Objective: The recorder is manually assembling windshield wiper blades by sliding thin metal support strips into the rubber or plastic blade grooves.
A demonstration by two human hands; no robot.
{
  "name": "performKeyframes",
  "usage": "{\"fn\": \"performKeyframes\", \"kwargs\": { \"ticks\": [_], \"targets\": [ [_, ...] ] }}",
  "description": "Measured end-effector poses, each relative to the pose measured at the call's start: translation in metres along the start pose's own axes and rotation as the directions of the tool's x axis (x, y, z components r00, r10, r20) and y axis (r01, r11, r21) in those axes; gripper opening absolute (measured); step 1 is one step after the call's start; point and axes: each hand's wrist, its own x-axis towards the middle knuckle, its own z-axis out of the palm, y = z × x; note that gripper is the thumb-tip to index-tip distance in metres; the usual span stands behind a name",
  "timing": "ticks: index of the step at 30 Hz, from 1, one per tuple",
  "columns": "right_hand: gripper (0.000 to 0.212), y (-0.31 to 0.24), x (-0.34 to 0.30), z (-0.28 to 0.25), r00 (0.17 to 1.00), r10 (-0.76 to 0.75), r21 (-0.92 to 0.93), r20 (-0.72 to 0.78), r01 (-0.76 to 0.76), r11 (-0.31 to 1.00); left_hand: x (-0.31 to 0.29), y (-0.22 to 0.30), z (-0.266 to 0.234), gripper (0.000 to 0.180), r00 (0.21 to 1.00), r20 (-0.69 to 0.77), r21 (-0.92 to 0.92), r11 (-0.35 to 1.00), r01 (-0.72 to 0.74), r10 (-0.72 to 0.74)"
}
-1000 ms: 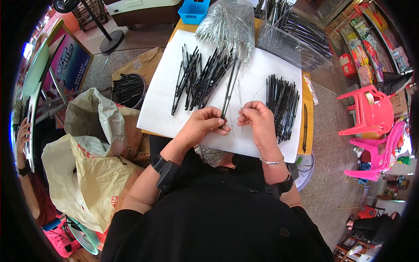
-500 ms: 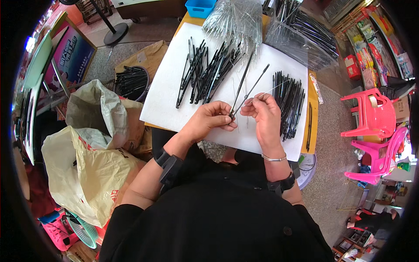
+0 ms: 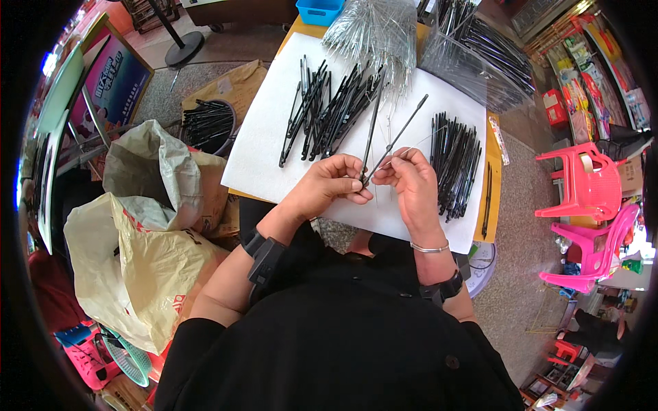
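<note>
Over the white sheet (image 3: 267, 123), my left hand (image 3: 334, 181) pinches two slim black rods (image 3: 406, 125) near their lower ends. The rods spread upward in a V shape. Just to the right, my right hand (image 3: 412, 181) has thumb and forefinger closed on a thin silvery wire, whose end sticks out past the fingers. The exact point where wire and rods meet is hidden by my fingertips. Beyond my hands lie loose black rod pieces (image 3: 336, 113) in two untidy heaps. A neater row of black rods (image 3: 456, 168) lies right of my right hand.
A clear bag of thin wires (image 3: 370, 34) and a clear bag of black rods (image 3: 480, 65) rest at the table's far side, near a blue basket (image 3: 320, 11). Large open sacks (image 3: 137, 267) stand at the left. Pink plastic chairs (image 3: 582, 181) stand at the right.
My right hand has come slightly left toward the rods, and its wire is lower and shows less. My left hand keeps its pinch. The whole view has shifted a little.
</note>
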Motion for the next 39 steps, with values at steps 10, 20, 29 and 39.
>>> {"fn": "performKeyframes", "kwargs": {
  "ticks": [10,20,29,39],
  "targets": [
    [0.007,0.0074,0.0013,-0.0045,1.0,0.018,0.073,0.023,-0.02,0.997,-0.0001,-0.001,-0.0034,0.019,0.999,0.029,0.001,0.999,-0.034,0.034],
    [0.01,0.0073,0.0021,-0.0063,0.999,-0.04,0.202,0.034,0.033,0.979,-0.0001,-0.0014,-0.0044,0.02,0.998,0.035,-0.042,0.998,-0.043,0.044],
    [0.012,0.008,0.0026,-0.0058,0.993,-0.065,0.147,0.102,0.049,0.988,0.0012,-0.0019,-0.0051,0.02,0.998,0.043,-0.086,0.995,-0.044,0.048],
    [0.008,0.0078,0.0044,-0.0035,0.996,-0.018,0.138,0.083,0.007,0.99,0.0015,-0.0017,-0.0062,0.021,0.997,0.057,-0.071,0.997,-0.04,0.044]
  ]
}}
